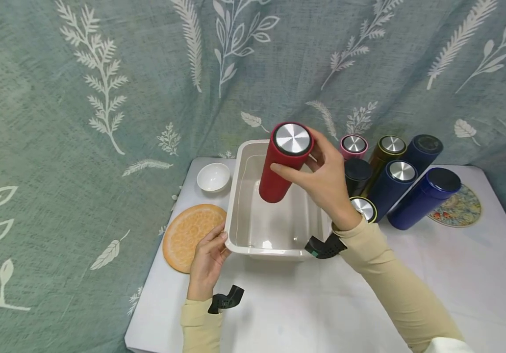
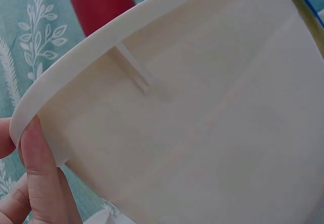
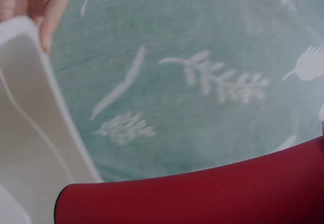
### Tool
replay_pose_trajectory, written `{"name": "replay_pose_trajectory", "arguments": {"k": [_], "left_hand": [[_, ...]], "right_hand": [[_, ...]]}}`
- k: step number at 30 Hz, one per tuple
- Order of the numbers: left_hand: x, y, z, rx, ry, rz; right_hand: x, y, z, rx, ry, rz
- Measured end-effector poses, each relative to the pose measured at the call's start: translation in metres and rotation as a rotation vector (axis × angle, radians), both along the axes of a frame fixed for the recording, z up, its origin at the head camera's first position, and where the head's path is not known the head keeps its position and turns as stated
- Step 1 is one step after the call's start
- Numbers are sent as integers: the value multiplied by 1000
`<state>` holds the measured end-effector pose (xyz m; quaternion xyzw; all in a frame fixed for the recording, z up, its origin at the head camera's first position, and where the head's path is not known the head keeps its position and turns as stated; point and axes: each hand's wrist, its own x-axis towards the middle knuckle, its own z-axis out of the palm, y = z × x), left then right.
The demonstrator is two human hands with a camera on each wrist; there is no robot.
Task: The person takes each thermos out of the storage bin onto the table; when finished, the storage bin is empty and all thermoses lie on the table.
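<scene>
The red flask (image 1: 283, 164) hangs tilted over the white plastic basin (image 1: 235, 196), its steel cap (image 1: 292, 138) up towards the camera and its base low inside the tub's far half. The right hand (image 1: 323, 179) has fingers and thumb wrapped round the upper body just below the cap. The left hand (image 1: 209, 257) pinches the basin's rim at about 7 o'clock, fingertips (image 2: 38, 153) curled over the lip. To do this well, I'd judge the basin should stay pinned flat while the flask goes down straight, clear of the walls. At 3 o'clock, 7 more flasks (image 1: 394, 179) stand close; a small white bowl (image 1: 213, 176) and an orange mat (image 1: 191, 235) lie at 9 o'clock
</scene>
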<state>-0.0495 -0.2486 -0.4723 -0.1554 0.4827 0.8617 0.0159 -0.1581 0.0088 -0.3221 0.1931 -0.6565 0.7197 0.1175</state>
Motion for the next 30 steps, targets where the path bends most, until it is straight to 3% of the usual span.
{"name": "replay_pose_trajectory", "arguments": {"k": [7,15,26,30], "left_hand": [[0,-1,-1,-4,9,-5],[-1,-1,-2,13,16,-18],[1,1,2,11,-8,-5],[1,1,3,-1,-10,-11]], "right_hand": [[28,24,21,-64,65,-9],[55,60,29,-166,126,-14],[87,119,20,-361,143,-52],[100,137,16,-321,134,-102]]}}
